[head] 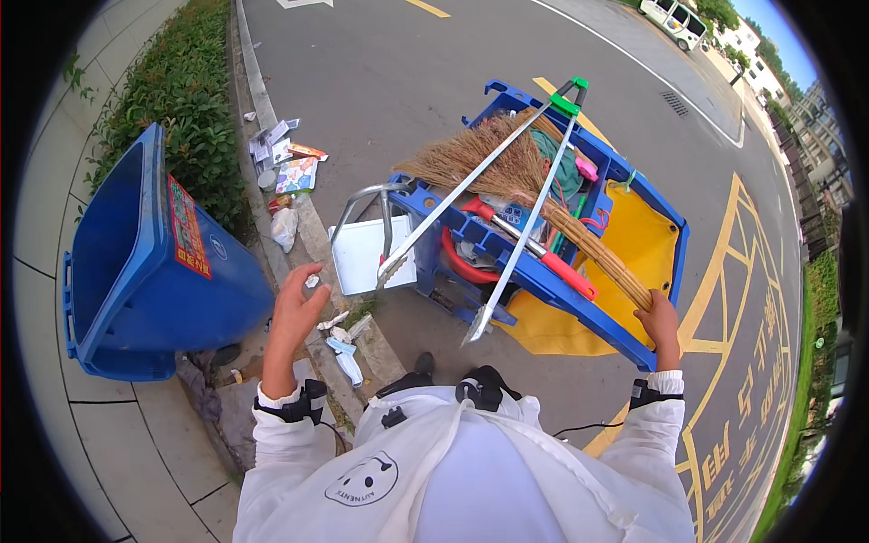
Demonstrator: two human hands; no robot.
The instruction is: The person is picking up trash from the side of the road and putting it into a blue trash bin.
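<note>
My right hand point(657, 319) is closed around the handle end of a straw broom point(584, 234), whose bristles lie across a blue plastic cleaning cart point(543, 278). With fingers apart, my left hand point(297, 309) is raised over the kerb, between the cart and a blue wheeled bin point(183, 271), and holds nothing. Long metal tongs point(468, 176) with a green top lie across the cart, their jaws towards me. A red-gripped tool point(536, 250) rests on the cart's rim under them. A white dustpan point(370, 254) is at the cart's left end.
Paper and packaging litter point(295, 175) lies at the kerb beside a hedge point(170, 122), with a white plastic bag point(284, 227) nearer me. Tissues and a blue face mask point(343, 346) lie by the kerb near my feet. A yellow cart bag point(631, 237) hangs at the right. A white vehicle point(672, 22) stands far off.
</note>
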